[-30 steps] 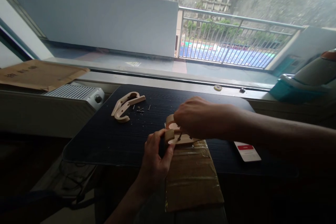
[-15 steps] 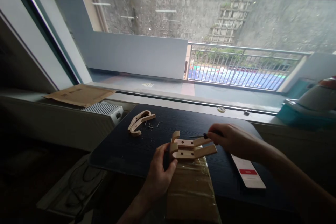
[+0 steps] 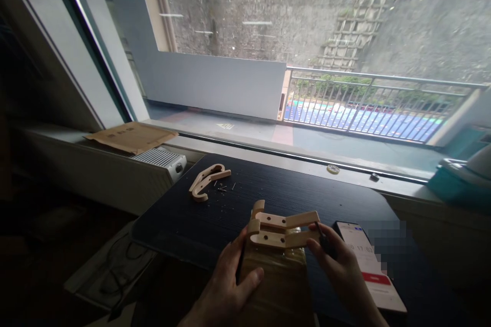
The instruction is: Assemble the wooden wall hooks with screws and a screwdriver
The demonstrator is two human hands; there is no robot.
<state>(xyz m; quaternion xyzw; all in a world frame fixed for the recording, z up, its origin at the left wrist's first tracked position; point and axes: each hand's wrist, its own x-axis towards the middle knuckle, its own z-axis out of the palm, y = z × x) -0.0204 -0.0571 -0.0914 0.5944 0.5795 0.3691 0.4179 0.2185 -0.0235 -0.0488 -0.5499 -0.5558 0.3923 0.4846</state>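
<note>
Two pale wooden hooks (image 3: 284, 230) lie side by side on a taped cardboard block (image 3: 280, 276) at the near edge of a black table (image 3: 184, 225). My left hand (image 3: 230, 281) grips the block's left side, thumb on top, just below the hooks' curved ends. My right hand (image 3: 339, 263) is closed round a dark-handled screwdriver (image 3: 325, 242), and its fingertips sit against the hooks' straight right ends. A third wooden hook (image 3: 207, 182) lies further back on the left, with small screws (image 3: 225, 187) scattered beside it.
A phone (image 3: 370, 268) with a lit screen lies on the table right of my right hand. A white heater (image 3: 163, 159) and a cardboard sheet (image 3: 132, 136) are on the left by the sill. A teal object (image 3: 456, 186) stands at far right. The window looks onto a railing.
My right hand pulled back from over the hooks to their right end, keeping the screwdriver. My left hand slid from the hooks' curved end down onto the block. The view tilted upward.
</note>
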